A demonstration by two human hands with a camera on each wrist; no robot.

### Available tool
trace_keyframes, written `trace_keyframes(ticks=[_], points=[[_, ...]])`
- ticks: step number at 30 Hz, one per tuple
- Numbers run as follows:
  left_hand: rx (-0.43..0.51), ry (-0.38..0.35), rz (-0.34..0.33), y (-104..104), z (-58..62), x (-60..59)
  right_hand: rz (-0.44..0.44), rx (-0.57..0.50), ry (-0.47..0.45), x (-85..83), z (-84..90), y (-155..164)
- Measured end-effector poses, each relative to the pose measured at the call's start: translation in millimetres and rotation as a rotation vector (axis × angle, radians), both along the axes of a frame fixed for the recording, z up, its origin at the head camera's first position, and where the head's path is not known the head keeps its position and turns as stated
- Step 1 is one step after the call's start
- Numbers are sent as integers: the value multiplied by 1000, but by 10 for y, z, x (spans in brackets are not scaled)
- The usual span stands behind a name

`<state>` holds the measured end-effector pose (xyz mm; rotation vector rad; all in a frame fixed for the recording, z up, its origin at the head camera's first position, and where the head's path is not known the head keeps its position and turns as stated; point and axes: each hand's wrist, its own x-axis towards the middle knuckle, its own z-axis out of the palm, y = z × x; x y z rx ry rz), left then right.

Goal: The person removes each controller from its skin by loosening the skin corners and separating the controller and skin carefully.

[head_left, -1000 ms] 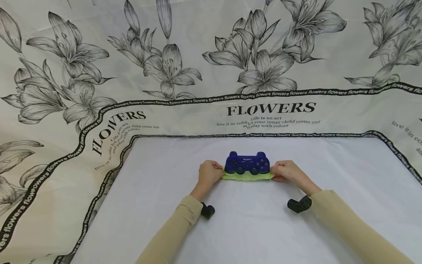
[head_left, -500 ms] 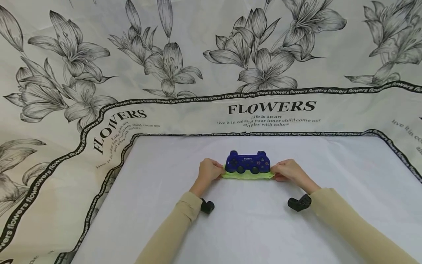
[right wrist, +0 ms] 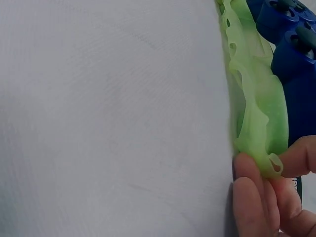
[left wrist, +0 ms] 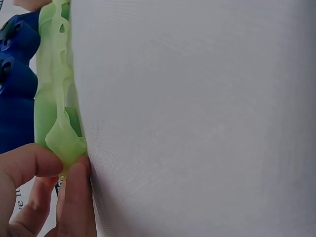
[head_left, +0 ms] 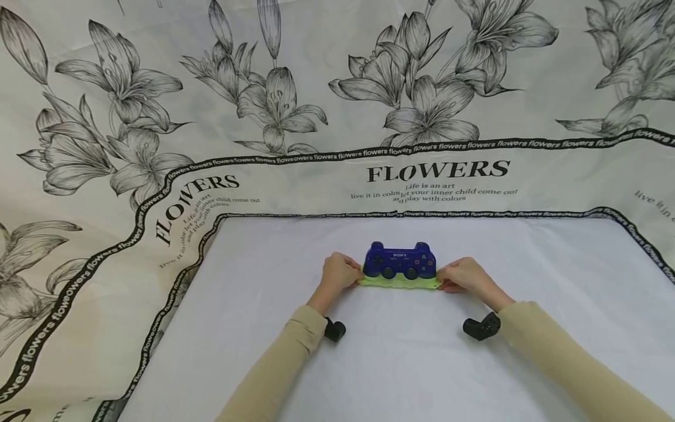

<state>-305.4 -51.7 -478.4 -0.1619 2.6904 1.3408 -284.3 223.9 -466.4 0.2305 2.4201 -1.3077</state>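
A blue game controller stands out near the far middle of the white cloth in the head view, its sticks and buttons facing the camera. Along its near edge runs a soft, pale green silicone sleeve with small holes along its border. My left hand pinches the left end of the sleeve between thumb and fingers. At the opposite end, my right hand pinches the other corner. Close up, the left wrist view has the green sleeve folded beside the blue controller, which the right wrist view also catches.
White cloth covers the tabletop. Behind and to the left hangs a flower-printed sheet with black lettered borders. Small black devices sit at each wrist, one by the left sleeve cuff and one by the right.
The head view has shifted slightly, so the scene sits a little further right. Both hands keep their pinch on the sleeve's ends, in nearly the same places beside the controller.
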Motion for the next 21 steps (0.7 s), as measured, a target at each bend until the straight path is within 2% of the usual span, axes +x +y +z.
trace_keyframes(ticks=[7, 15, 21], points=[[-19, 21, -28, 3, 6, 20, 3, -53, -16, 23, -7, 6], [-139, 4, -102, 27, 95, -17, 68, -93, -3, 76, -40, 62], [-109, -27, -112, -12, 52, -9, 63, -139, -23, 89, -67, 73]])
